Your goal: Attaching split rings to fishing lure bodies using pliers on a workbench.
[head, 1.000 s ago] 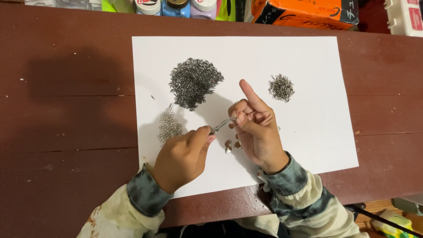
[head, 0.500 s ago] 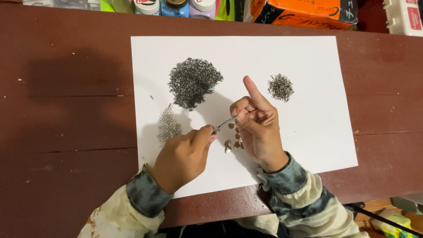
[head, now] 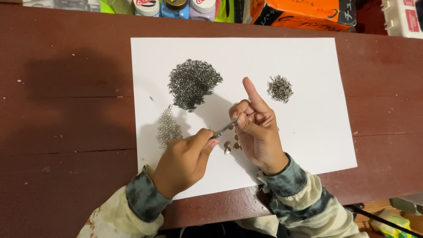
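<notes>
Left hand [head: 187, 158] is curled tight round small pliers [head: 223, 129], whose tips point up and to the right, straight at the right hand's fingertips. Just left of that fist lies one flat patch of woven ring mesh [head: 167, 128], silvery and loosely knit. Up above, between the two hands, sits one big dark heap of loose metal rings [head: 194, 83]. Three small metal pieces [head: 230, 143] lie between the hands, just under the pliers. Right hand [head: 255, 128] stands with the index finger straight up, the other fingers pinched together at the plier tips; what they pinch is too small to tell. Right of it, one smaller ring pile [head: 280, 88]. All on one white sheet [head: 308, 132] over the brown worktop [head: 66, 110].
</notes>
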